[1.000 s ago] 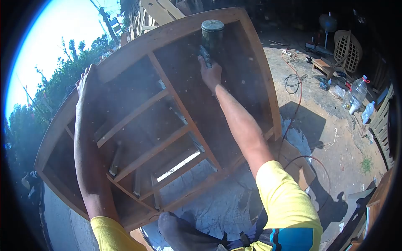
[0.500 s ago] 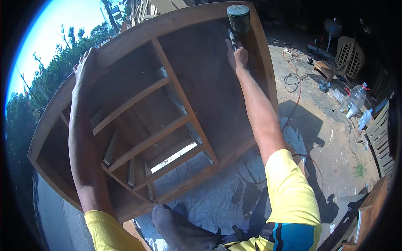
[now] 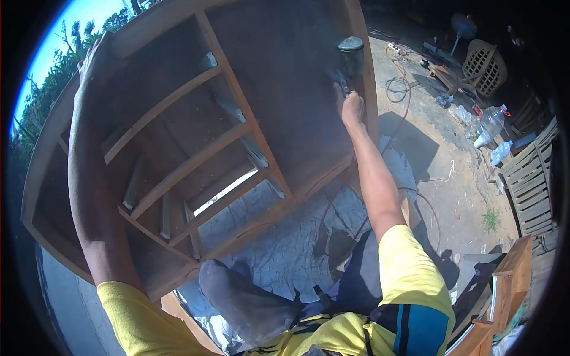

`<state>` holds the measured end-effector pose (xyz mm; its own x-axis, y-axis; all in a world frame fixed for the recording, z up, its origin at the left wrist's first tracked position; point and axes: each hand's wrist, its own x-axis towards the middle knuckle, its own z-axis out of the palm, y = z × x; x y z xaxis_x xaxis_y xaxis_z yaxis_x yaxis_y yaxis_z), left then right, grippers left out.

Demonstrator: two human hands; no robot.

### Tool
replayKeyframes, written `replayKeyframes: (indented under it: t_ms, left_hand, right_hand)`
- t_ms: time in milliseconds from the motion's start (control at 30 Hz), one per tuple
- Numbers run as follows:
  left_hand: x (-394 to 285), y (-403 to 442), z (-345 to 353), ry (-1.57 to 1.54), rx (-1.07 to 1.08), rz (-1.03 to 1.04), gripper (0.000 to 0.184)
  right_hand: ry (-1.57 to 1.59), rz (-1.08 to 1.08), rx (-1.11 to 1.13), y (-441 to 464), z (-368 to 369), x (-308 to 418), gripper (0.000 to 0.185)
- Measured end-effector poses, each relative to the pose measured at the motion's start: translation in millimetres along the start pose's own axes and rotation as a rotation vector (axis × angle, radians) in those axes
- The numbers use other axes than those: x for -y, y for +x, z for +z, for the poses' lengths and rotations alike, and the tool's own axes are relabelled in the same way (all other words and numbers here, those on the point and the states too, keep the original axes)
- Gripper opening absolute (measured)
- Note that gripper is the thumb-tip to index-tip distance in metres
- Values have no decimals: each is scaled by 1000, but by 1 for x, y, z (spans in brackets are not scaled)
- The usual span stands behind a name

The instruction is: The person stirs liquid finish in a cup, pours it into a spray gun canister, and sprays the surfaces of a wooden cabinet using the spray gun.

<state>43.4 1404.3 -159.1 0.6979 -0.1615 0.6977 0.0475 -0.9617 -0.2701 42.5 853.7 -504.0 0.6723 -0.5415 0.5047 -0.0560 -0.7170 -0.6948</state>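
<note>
Clasping the spray gun (image 3: 343, 81) in a closed grip, the right hand (image 3: 351, 108) is near the right edge of the wooden cabinet (image 3: 236, 89); the left hand (image 3: 88, 56) touches its upper-left edge, grip unclear.

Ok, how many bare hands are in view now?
2: the left hand is at the outer edge of the wooden cabinet, the right hand grips the spray gun.

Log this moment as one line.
left hand: on cabinet edge | right hand: holds spray gun over cabinet | drawer openings: no drawers in | sheet: on ground
</note>
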Motion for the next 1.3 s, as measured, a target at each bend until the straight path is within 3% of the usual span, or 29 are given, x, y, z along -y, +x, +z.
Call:
replayKeyframes:
  t_ms: [200,433,600,767,833,967,1100,1300]
  left_hand:
    - [15,6,8,-17,-3,17,70]
    - [16,-1,14,-6,-34,36,73]
    - [23,10,23,-9,-61,36,76]
    - [14,-3,3,-37,-37,21,75]
    - [9,-7,-10,37,5,13,85]
    - [1,-16,-37,-42,18,49,89]
    - [-5,-21,-63,-230,167,37,93]
    - [-10,-22,-90,-314,306,2,100]
  right_hand:
    - [-110,144,87,-49,0,-37,67]
    - [-124,163,143,-93,35,-84,61]
    - [-220,206,253,-119,31,-58,56]
    - [-140,233,87,-94,20,16,55]
    - [-100,208,18,-73,12,49,55]
    - [-186,165,-51,-34,6,97,54]
    - [-332,205,-59,-18,21,89,53]
    - [-423,347,37,-76,16,49,51]
